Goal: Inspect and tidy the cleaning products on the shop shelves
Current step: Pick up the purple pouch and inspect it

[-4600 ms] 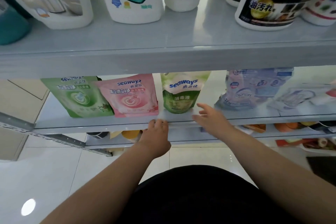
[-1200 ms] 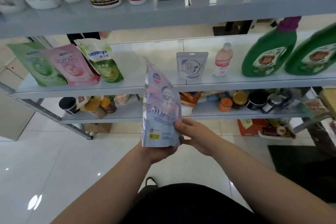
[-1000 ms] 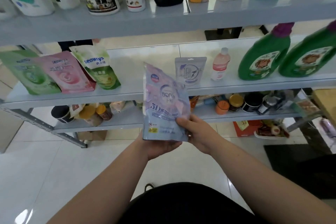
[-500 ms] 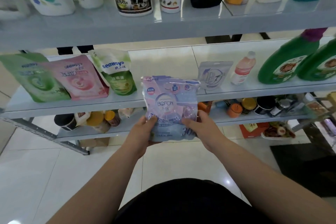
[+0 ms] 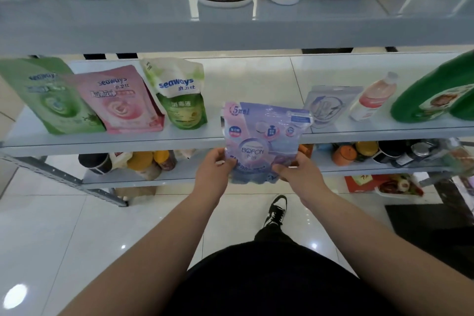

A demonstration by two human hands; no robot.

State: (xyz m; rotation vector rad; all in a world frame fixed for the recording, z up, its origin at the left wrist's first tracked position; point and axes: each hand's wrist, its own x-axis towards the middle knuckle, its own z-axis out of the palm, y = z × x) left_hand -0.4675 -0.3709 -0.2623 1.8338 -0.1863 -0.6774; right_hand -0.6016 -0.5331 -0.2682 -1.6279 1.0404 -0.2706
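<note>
Grips the purple pouch (image 5: 264, 136) at its bottom corners with left hand (image 5: 213, 169) and right hand (image 5: 298, 174), equally near. Holds it upright just before the front edge of the middle shelf (image 5: 128, 142), facing the gap between green-white pouch (image 5: 179, 95) and grey pouch (image 5: 331, 102).

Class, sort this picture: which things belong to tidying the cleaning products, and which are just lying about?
Job: BOFON pouch, gripped by left hand and right hand; green pouch, pink pouch, white pouch, grey pouch, pink bottle, green jug, all on the shelf.
Not the job: jars on the shelf below, shoe, mat.
</note>
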